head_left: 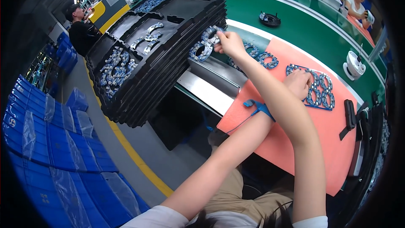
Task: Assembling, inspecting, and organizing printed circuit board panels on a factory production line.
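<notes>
Left hand (230, 42) raised and reaching forward, fingers pinched shut on a small ring-shaped circuit board (212, 35), blue-grey with pale silvery components studded around its curve; the ring sits at the fingertips, just over the near edge of the stack of black moulded plastic trays (168, 65). Just below and left of that hand a second, larger blue ring board (200, 52) lies against the tray edge. Top tray's compartments hold more of the same rings: a dense heap (114, 69) in the far-left pocket, a few loose ones (147, 38) in the middle pocket. Right hand (298, 83) lies knuckles-up, fingers curled down on a flat blue panel of joined ring boards (314, 86); how firmly it grips cannot be told. Panel rests on a salmon-pink table mat (303, 143), rings in rows, each dotted with pale parts. Between the two hands, further loose blue rings (263, 58) lie on the mat's far edge. A blue wrist strap (259, 107) with a coiled cord circles the left forearm.
</notes>
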The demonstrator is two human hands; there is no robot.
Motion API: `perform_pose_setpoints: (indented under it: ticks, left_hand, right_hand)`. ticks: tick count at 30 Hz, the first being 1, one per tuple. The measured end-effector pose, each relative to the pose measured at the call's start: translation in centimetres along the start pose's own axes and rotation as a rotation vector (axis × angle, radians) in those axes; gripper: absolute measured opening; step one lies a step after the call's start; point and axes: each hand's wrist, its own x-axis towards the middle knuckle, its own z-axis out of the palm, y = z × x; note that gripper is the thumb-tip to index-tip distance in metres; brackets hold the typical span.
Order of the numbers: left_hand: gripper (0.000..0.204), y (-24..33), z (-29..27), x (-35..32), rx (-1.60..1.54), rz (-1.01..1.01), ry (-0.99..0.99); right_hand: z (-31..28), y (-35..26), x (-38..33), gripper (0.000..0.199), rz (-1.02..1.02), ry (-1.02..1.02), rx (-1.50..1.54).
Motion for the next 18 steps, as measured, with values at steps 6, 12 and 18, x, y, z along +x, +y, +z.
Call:
perform_pose_setpoints:
  ticks: [6, 12, 18]
  left_hand:
    - [0.007, -0.7, -0.2, -0.5, 0.159, 0.116, 0.056]
    - [0.008, -0.1, 0.5, -0.2, 0.164, 0.145, 0.068]
    - [0.007, -0.6, -0.4, -0.5, 0.162, 0.115, 0.046]
  right_hand:
    - [-1.1, 0.1, -0.2, 0.035, 0.086, 0.007, -0.214]
    - [-1.5, 3.1, 0.5, 0.034, -0.264, 0.255, -0.651]
    - [-2.0, -2.3, -5.9, 0.022, -0.551, -0.196, -0.43]
